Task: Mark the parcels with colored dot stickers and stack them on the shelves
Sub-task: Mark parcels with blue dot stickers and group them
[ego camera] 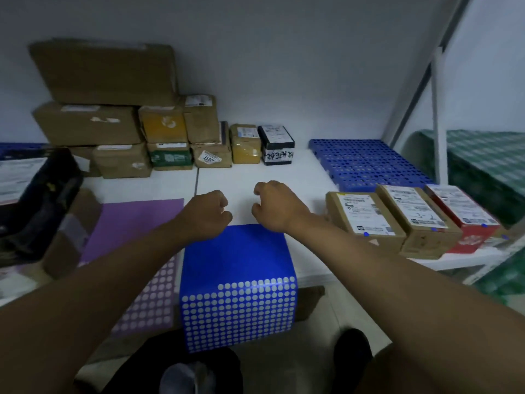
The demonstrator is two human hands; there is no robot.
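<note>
**Dots can drop, sheets can slide**

White table (284,177), smooth and bare at the centre, runs back to a plain wall. Your left hand (207,214) and right hand (274,206) hover close together just past the far edge of the blue sheet (235,254); both sets of fingers are curled, and you may be pinching a dot between them, though none shows, so I cannot tell.

A peeled dot is small and tacky: it could fold on itself or stick to your skin. The blue sheet is glossy and thin, and its near end droops over the table edge, so a tug could slide it off. The purple sheet (136,223) beside it lies flatter.

Three parcels (409,217) sit in a row at your right, rigid card with paper labels, each seemingly blue-dotted already. Unmarked-looking boxes (130,132), taped and scuffed, are stacked at the back left; the tall pile could topple if you pull a lower one. A perforated blue plastic pallet (366,160) lies back right.
</note>
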